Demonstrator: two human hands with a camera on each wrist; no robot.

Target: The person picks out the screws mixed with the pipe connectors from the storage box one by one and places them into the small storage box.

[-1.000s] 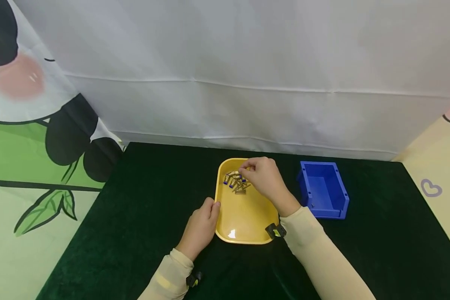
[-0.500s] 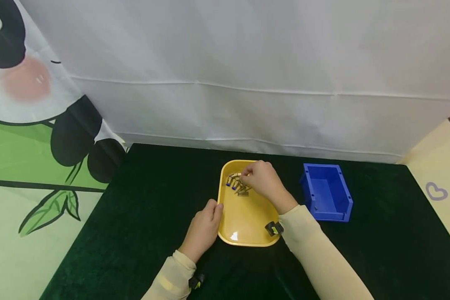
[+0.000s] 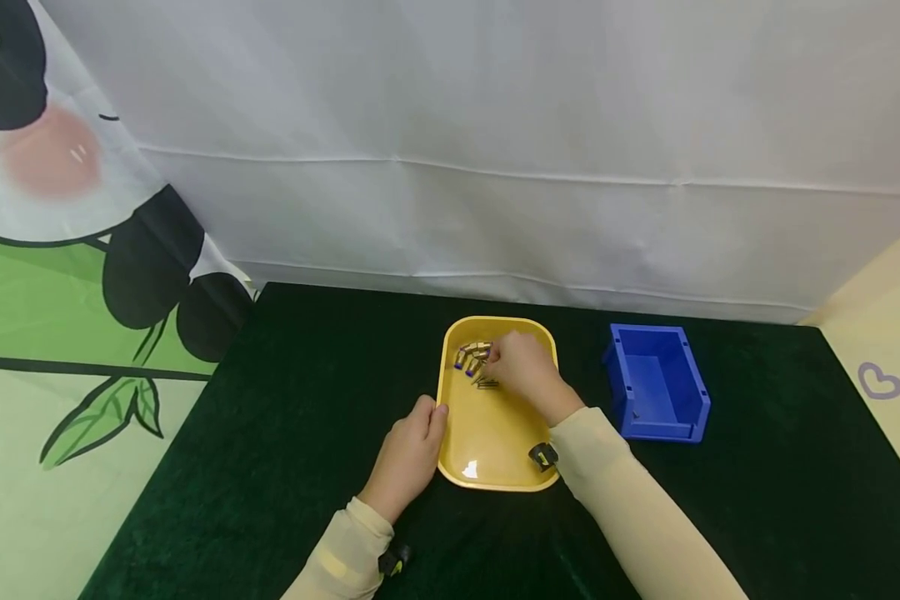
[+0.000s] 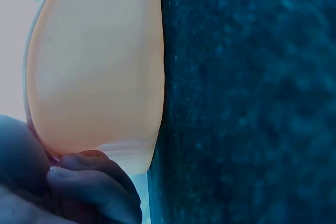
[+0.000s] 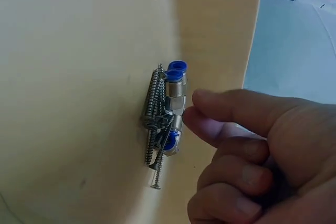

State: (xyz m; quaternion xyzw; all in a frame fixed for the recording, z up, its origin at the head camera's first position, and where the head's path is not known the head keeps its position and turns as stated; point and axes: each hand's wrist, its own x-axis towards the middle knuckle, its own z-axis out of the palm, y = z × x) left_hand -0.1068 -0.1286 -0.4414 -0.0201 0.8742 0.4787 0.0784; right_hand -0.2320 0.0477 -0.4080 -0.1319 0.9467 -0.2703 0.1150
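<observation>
My left hand (image 3: 405,454) grips the left rim of a yellow tray (image 3: 495,446), thumb on top; the left wrist view shows its fingers curled against the tray's edge (image 4: 94,77). Brass push-in fittings (image 3: 474,363) with blue ends and several screws (image 3: 487,385) lie heaped in the tray's far part. Over the right side of this heap is my right hand (image 3: 527,367). In the right wrist view, its thumb and index fingertips nearly meet right beside the fittings (image 5: 176,90), and the other fingers curl inward. Nothing shows between those fingertips. Screws (image 5: 152,98) lie along the fittings.
A blue open-front bin (image 3: 663,432) stands right of the tray, with a tiny dark object (image 3: 637,414) near its front left corner. Both containers sit on a dark green cloth-covered table (image 3: 307,400). A white curtain (image 3: 450,225) hangs behind the table.
My right hand has shifted slightly right and nearer within the tray, uncovering more of its far right rim. My left hand keeps its grip on the left rim.
</observation>
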